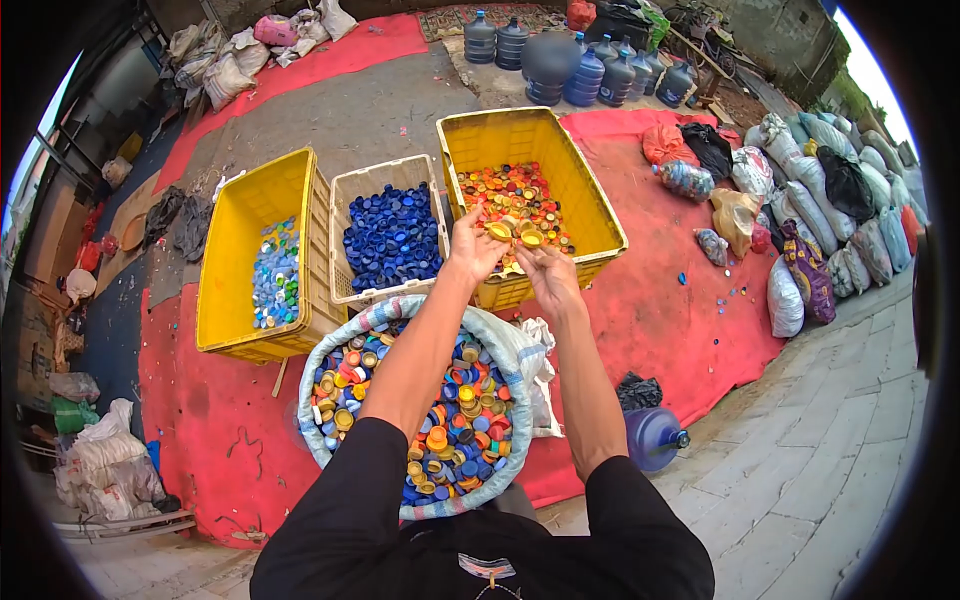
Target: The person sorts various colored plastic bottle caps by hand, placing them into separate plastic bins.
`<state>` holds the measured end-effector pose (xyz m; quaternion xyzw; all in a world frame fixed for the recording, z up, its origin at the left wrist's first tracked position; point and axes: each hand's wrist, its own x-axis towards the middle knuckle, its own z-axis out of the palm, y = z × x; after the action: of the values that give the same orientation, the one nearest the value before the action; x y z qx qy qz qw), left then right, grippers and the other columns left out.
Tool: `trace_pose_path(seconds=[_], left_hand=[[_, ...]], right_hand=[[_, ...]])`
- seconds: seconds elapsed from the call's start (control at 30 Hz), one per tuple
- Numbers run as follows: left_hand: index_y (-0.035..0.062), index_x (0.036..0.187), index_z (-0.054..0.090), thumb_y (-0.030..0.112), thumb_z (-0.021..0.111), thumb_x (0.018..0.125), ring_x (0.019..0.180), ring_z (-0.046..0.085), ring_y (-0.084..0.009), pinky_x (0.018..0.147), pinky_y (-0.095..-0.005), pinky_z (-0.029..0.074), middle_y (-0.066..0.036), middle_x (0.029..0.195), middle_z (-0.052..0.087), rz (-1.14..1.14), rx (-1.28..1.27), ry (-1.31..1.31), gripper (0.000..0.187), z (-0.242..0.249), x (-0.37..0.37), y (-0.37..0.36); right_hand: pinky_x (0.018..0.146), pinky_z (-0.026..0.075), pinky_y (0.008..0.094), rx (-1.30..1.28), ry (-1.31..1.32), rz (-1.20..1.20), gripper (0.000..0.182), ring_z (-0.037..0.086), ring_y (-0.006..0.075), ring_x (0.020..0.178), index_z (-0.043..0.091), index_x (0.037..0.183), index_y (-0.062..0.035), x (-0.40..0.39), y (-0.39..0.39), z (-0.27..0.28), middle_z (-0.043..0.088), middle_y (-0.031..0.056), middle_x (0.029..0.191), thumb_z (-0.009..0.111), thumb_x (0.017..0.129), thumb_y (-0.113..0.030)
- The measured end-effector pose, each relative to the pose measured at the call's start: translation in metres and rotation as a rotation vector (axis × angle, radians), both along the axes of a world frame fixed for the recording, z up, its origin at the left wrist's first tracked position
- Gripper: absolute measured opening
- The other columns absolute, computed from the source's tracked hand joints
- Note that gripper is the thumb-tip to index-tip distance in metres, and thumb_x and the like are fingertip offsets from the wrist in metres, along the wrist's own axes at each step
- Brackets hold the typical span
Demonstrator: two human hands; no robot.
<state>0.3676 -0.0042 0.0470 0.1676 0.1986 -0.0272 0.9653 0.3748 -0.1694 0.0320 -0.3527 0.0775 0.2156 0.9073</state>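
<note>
My left hand (474, 248) is over the near rim of the right yellow crate (585, 215), its fingers closed on a yellow bottle cap (499, 231). Close beside it, my right hand (549, 276) pinches another yellow bottle cap (532, 239). Red, orange and yellow caps (520, 190) cover the bottom of this crate beneath my fingers. Below my forearms stands a round sack (312, 400) with a rolled rim, full of mixed-colour caps (470, 400). Whether more caps lie in either palm is hidden.
A white crate (338, 230) holds blue caps; left of it, a yellow crate (225, 260) holds light-blue, white and green ones. A large water bottle (652, 438) lies right of the sack. Filled bags (810, 200) line the right, and several water jugs (585, 78) stand behind.
</note>
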Motion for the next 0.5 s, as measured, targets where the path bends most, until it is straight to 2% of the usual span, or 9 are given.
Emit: trace_pose_path(seconds=[0.03,0.07,0.13,0.17,0.2,0.3,0.37,0.47,0.5], left_hand=[[-0.0116,0.143,-0.010,0.038,0.061,0.086,0.143,0.010,-0.0407,0.117,-0.0470,0.013,-0.033,0.151,0.003,0.050,0.064,0.143,0.103,0.014,-0.002,-0.001],[-0.0103,0.142,-0.018,0.038,0.062,0.086,0.143,0.005,-0.0406,0.117,-0.0458,0.010,-0.033,0.151,-0.003,0.060,0.073,0.161,0.108,0.006,-0.001,0.006],[-0.0107,0.143,-0.013,0.038,0.062,0.085,0.143,0.006,-0.0404,0.117,-0.0456,0.011,-0.033,0.151,-0.001,0.108,0.157,0.197,0.107,0.000,-0.016,0.013],[-0.0110,0.144,-0.010,0.036,0.061,0.086,0.143,0.009,-0.0406,0.117,-0.0456,0.013,-0.032,0.152,0.001,0.080,0.218,0.187,0.103,-0.011,-0.025,0.021],[-0.0124,0.144,0.001,0.034,0.059,0.089,0.141,0.019,-0.0410,0.116,-0.0454,0.021,-0.032,0.150,0.011,0.083,0.242,0.187,0.092,-0.015,-0.037,0.026],[-0.0129,0.140,0.022,0.028,0.055,0.092,0.134,0.034,-0.0385,0.112,-0.0451,0.032,-0.030,0.143,0.029,0.086,0.204,0.123,0.071,-0.025,-0.076,0.042],[-0.0088,0.126,0.044,0.024,0.054,0.094,0.118,0.051,-0.0310,0.104,-0.0413,0.043,-0.023,0.126,0.050,0.126,0.248,0.145,0.047,-0.029,-0.106,0.048],[-0.0013,0.108,0.057,0.022,0.054,0.094,0.098,0.062,-0.0233,0.091,-0.0373,0.052,-0.013,0.106,0.062,0.180,0.313,0.110,0.027,-0.032,-0.172,0.053],[0.0006,0.110,0.056,0.019,0.056,0.093,0.092,0.062,-0.0200,0.083,-0.0347,0.053,-0.011,0.102,0.062,0.186,0.330,0.109,0.025,-0.034,-0.195,0.053]], right_hand=[[0.103,0.046,0.0434,-0.011,0.050,-0.032,0.060,0.045,0.0415,0.126,0.015,0.137,0.0196,0.008,0.004,-0.004,0.028,0.0343,0.141,0.037,0.081,0.017],[0.103,0.046,0.0431,-0.046,0.036,-0.023,0.062,0.045,0.0426,0.125,0.012,0.137,0.0199,0.007,0.002,-0.009,0.026,0.0353,0.142,0.038,0.081,0.017],[0.103,0.046,0.0426,-0.116,0.016,0.002,0.065,0.044,0.0448,0.125,0.007,0.138,0.0206,-0.001,-0.005,-0.014,0.021,0.0372,0.143,0.039,0.081,0.017],[0.103,0.046,0.0419,-0.165,0.033,-0.026,0.064,0.044,0.0442,0.125,0.010,0.137,0.0207,-0.010,-0.007,-0.019,0.023,0.0366,0.143,0.041,0.082,0.016],[0.102,0.046,0.0413,-0.171,0.038,-0.013,0.062,0.045,0.0431,0.124,0.013,0.137,0.0202,-0.019,-0.011,-0.023,0.027,0.0362,0.141,0.042,0.084,0.013],[0.100,0.047,0.0399,-0.144,0.049,0.011,0.055,0.047,0.0401,0.123,0.021,0.136,0.0184,-0.046,-0.022,-0.042,0.034,0.0341,0.138,0.044,0.086,0.010],[0.096,0.049,0.0374,-0.243,0.054,-0.044,0.050,0.053,0.0362,0.118,0.031,0.134,0.0149,-0.071,-0.024,-0.041,0.042,0.0315,0.134,0.045,0.088,0.007],[0.086,0.051,0.0334,-0.840,-0.292,-0.024,0.039,0.061,0.0273,0.104,0.047,0.126,0.0072,-0.122,-0.027,-0.027,0.059,0.0226,0.118,0.051,0.087,0.002],[0.078,0.051,0.0319,-1.065,-0.484,-0.119,0.031,0.064,0.0214,0.092,0.056,0.116,0.0017,-0.139,-0.025,-0.032,0.067,0.0150,0.100,0.055,0.085,0.000]])
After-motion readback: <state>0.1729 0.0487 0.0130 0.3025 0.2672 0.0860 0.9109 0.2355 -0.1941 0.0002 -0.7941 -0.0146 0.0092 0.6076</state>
